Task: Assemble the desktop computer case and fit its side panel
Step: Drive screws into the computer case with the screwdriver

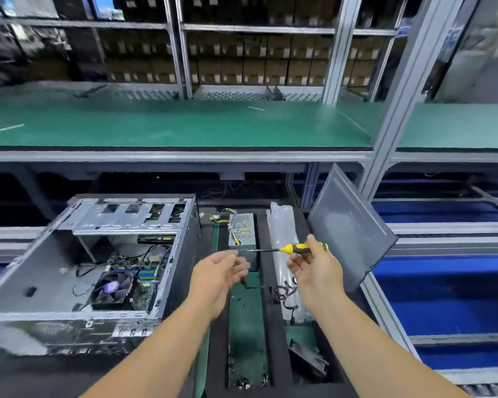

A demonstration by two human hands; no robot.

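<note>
Even, bright overhead light; soft shadows. Wide-angle distortion bends the frame edges. Motion blur smears the left hand (216,273) and upper left.

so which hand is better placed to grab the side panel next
Probably the left hand: it is open and holds nothing. The right hand is nearer the leaning side panel but grips the screwdriver.

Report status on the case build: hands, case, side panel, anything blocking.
Right hand grips yellow screwdriver; left hand open, blurred. Computer case open on its side. Side panel off, leaning at right. Nothing blocking.
</note>
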